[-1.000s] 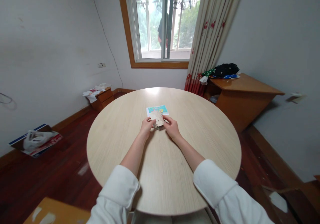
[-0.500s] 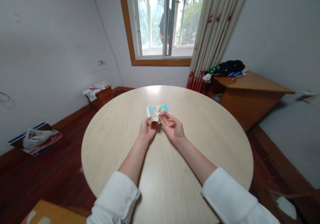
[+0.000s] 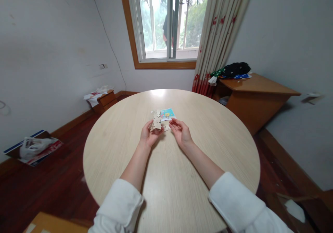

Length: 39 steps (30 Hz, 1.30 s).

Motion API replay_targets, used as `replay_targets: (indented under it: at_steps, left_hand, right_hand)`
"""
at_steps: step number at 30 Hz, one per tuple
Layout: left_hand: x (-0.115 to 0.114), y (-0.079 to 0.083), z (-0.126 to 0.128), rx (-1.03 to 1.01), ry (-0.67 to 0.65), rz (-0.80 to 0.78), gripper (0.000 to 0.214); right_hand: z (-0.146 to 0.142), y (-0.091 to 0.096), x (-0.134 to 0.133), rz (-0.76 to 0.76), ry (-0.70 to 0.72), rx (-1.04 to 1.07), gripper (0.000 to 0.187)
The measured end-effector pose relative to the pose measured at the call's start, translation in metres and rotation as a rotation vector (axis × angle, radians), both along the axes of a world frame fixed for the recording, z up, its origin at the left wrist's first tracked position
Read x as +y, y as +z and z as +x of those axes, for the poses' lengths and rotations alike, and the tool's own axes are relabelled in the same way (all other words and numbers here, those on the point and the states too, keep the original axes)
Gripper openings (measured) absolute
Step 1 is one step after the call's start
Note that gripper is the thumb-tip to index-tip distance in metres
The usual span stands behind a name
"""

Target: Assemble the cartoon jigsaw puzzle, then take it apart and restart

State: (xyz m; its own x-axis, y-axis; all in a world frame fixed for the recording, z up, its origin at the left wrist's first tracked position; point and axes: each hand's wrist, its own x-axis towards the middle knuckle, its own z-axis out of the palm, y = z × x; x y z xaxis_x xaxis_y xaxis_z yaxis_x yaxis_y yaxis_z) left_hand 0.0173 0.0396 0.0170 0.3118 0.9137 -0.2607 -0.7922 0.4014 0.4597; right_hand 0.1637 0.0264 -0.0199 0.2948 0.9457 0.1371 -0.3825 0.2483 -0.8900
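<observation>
My left hand (image 3: 150, 135) is wrapped round a joined section of jigsaw puzzle (image 3: 156, 120), its pale beige back facing me and its edge notched. The section is tilted, and my fingers hide its lower end. To the right, my right hand (image 3: 180, 132) is held with its fingers stretched out and apart from the section, nothing visible in it. Between the two hands a few small beige puzzle pieces (image 3: 167, 128) show, partly covered by my left fingertips. Behind them lies a bright turquoise picture sheet (image 3: 168, 113) with a yellow figure on it.
All this is on a round pale wooden table (image 3: 208, 129). A brown desk (image 3: 260, 94) with a heap of dark cloth (image 3: 236, 69) stands at the right by the curtain (image 3: 221, 28). On the floor at left lies a white plastic bag (image 3: 35, 146).
My right hand has come away from the puzzle section. My left hand has shifted it left, uncovering more of the turquoise sheet and the small pieces. The view has shifted slightly.
</observation>
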Motion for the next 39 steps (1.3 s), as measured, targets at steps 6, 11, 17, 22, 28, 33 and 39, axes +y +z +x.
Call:
replay_targets:
  at_steps: [6, 11, 17, 22, 28, 33, 39]
  left_hand:
    - [0.0, 0.002, -0.007, -0.005, -0.001, 0.045, 0.031]
    - [-0.002, 0.003, -0.007, -0.009, -0.038, 0.099, 0.042]
    - [-0.002, 0.005, -0.007, 0.012, -0.039, 0.119, 0.042]
    - [0.0, 0.004, -0.012, 0.027, 0.016, 0.084, 0.042]
    - [0.004, 0.0, -0.014, 0.02, 0.015, 0.036, 0.047]
    - [0.008, -0.001, -0.014, 0.04, 0.093, -0.026, 0.032]
    - [0.009, -0.003, -0.014, 0.004, 0.108, -0.007, 0.03]
  right_hand:
    - [-0.002, -0.007, -0.004, 0.05, -0.119, -1.026, 0.047]
    - [-0.008, -0.004, -0.013, 0.0, 0.03, -1.423, 0.044]
    - [-0.008, 0.002, -0.016, 0.074, 0.008, -1.472, 0.021]
    - [-0.004, 0.0, -0.012, 0.069, 0.008, -1.483, 0.025]
    - [0.001, -0.008, -0.006, 0.111, 0.039, -1.417, 0.029]
    - [-0.004, -0.008, -0.01, 0.073, 0.014, -1.441, 0.042]
    - [-0.01, 0.0, -0.016, 0.032, 0.005, -1.55, 0.025]
